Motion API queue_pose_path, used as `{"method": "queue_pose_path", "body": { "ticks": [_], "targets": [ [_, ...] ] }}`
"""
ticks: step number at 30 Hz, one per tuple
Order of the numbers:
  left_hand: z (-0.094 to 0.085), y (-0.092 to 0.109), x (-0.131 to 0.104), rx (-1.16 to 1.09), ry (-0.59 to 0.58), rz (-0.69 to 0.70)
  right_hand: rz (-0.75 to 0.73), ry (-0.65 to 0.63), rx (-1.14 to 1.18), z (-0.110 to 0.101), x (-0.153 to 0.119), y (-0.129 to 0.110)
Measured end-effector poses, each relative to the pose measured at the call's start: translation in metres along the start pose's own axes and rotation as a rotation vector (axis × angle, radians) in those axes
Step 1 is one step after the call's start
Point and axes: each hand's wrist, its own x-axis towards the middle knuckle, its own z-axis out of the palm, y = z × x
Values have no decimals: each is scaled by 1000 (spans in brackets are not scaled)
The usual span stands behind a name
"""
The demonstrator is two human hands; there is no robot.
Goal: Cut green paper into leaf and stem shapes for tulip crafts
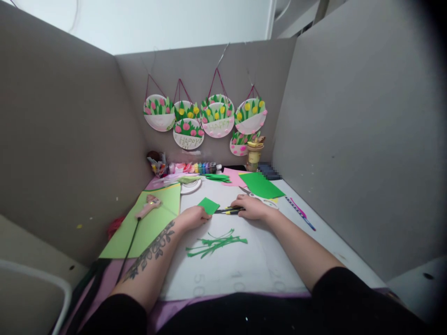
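Note:
Pinched at its lower right by my left hand (198, 217) is a small green paper square (208, 205), slightly raised over the white worktop. My right hand (252, 206) lies to its right, with its fingers curled over slim black-and-yellow pens (228, 211); their tips point toward the paper. How firmly the fingers grip them is partly hidden. Just behind that hand are scissors (270, 203) with white handles, partly covered by the hand. Thin green paper strips (216, 243) lie in a loose heap nearer to me, between my forearms.
A glue gun (148, 208) with a black cable rests on light green sheets (122, 242) at the left. Green cardstock (261, 185), paint bottles (199, 167) and a pen cup (254, 158) stand behind. Striped pens (300, 211) lie right. Paper-plate flower crafts (218, 122) hang on the grey partition.

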Motion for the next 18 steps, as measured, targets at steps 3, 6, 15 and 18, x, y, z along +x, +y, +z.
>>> {"method": "queue_pose_path", "body": {
  "ticks": [3,6,15,18],
  "targets": [
    [1,0,0,8,12,23,9,-5,6,-1,-1,1],
    [0,2,0,54,-5,81,2,4,12,0,-1,-2],
    [-1,4,-1,76,-15,62,-6,-11,39,-2,1,-8],
    [-1,5,-1,95,-10,55,4,-33,51,-5,-1,-6]
  ]
}}
